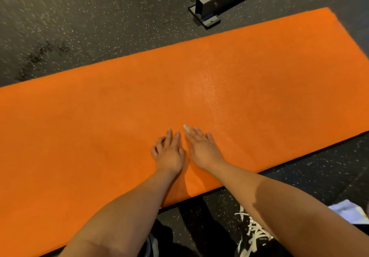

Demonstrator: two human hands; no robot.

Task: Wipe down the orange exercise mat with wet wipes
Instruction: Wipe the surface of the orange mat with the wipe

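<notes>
**Both hands flat on the orange mat, a sliver of wipe under the right**

The long flat orange foam exercise mat (pixel 99 127) lies slantwise across the view on the dark speckled rubber floor (pixel 79 17), running from the lower left up to the upper right. Both bare forearms reach in from the bottom, and the hands meet near the mat's middle, close to its near edge.

The left hand (pixel 169 153) rests palm down on the mat. Its fingers are loosely spread and a little bent, and it holds nothing that can be seen. Just beside it, almost touching, the right hand (pixel 201 149) lies flat with its fingers straight and close together, pointing away from the person. A small pale scrap of white wet wipe (pixel 186 128) peeks out at its fingertips, touching the mat. The rest of the wipe is hidden under the hand, so how much lies there cannot be told.

Beyond the hands, a faint pale sheen (pixel 207 93) shows on the mat's surface.

At the top, the grey metal base of a gym frame (pixel 215 3) sits on the floor, just beyond the mat's far edge. At the bottom, between the forearms, black trousers with white printed lettering (pixel 253 234) are close against the mat's near edge. At the lower right, on the floor beside the right forearm, lies a white and yellow thing (pixel 347 213), too blurred and cut off to name.
</notes>
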